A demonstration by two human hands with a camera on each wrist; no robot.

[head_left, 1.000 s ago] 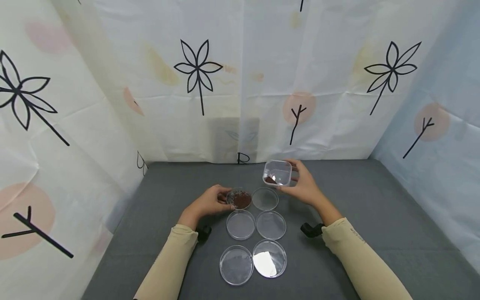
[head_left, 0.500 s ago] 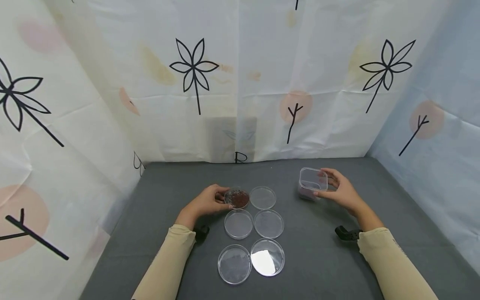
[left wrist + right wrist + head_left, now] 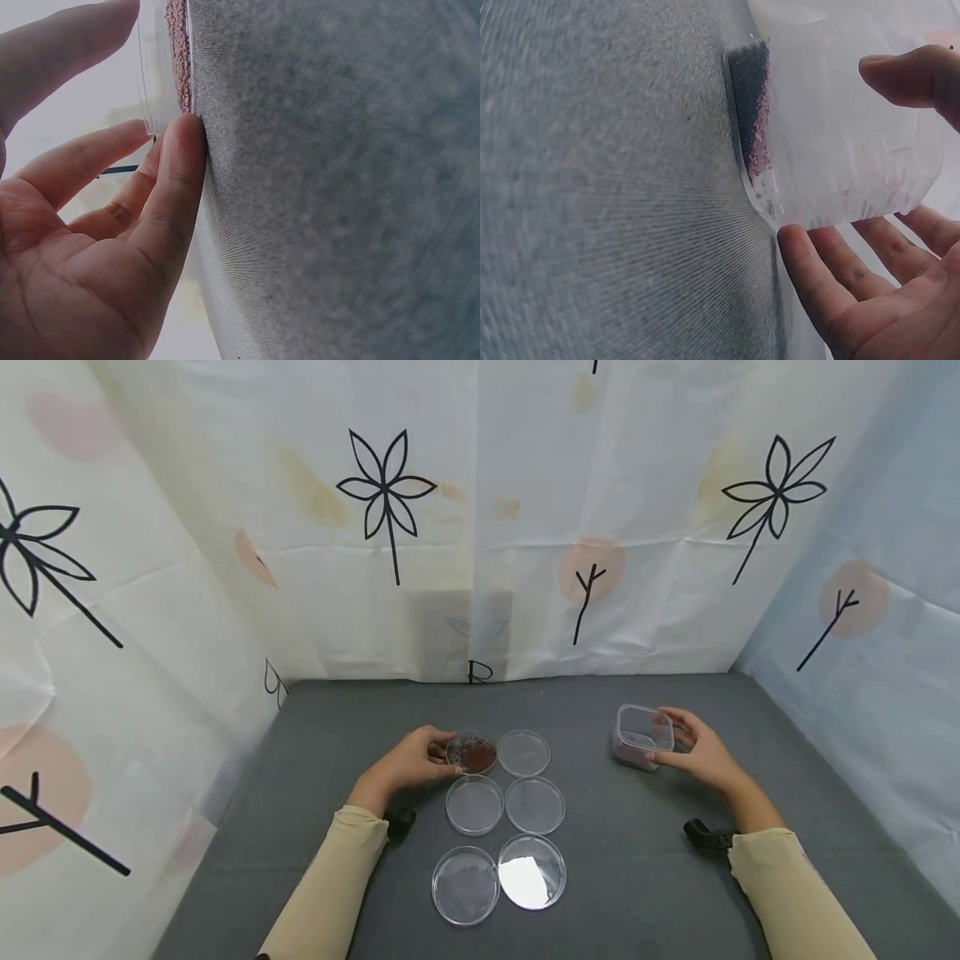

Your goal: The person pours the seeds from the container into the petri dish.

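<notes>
In the head view, my left hand (image 3: pixel 405 762) holds the left rim of a petri dish (image 3: pixel 472 753) with reddish-brown granules scattered over its bottom. Up close in the left wrist view, the fingers and thumb of that hand (image 3: pixel 97 217) bracket the dish wall, and the layer of granules (image 3: pixel 180 60) shows through it. Farther right, my right hand (image 3: pixel 708 764) grips a clear square plastic container (image 3: pixel 633 739) by its right side. More granules (image 3: pixel 751 112) lie in the container's base in the right wrist view, where the container stands on the grey cloth.
Beside the filled dish lies another clear petri dish (image 3: pixel 523 752). Nearer stand a left middle dish (image 3: pixel 475 805) and a right middle dish (image 3: pixel 535 805), then a front left dish (image 3: pixel 465 886) and a front right dish (image 3: pixel 532 872). A patterned curtain (image 3: pixel 517 510) hangs behind the grey tabletop (image 3: pixel 622 893).
My right hand has carried the container from above the back dishes, where it was tilted, to the right and down onto the table. The left hand has stayed at the filled dish.
</notes>
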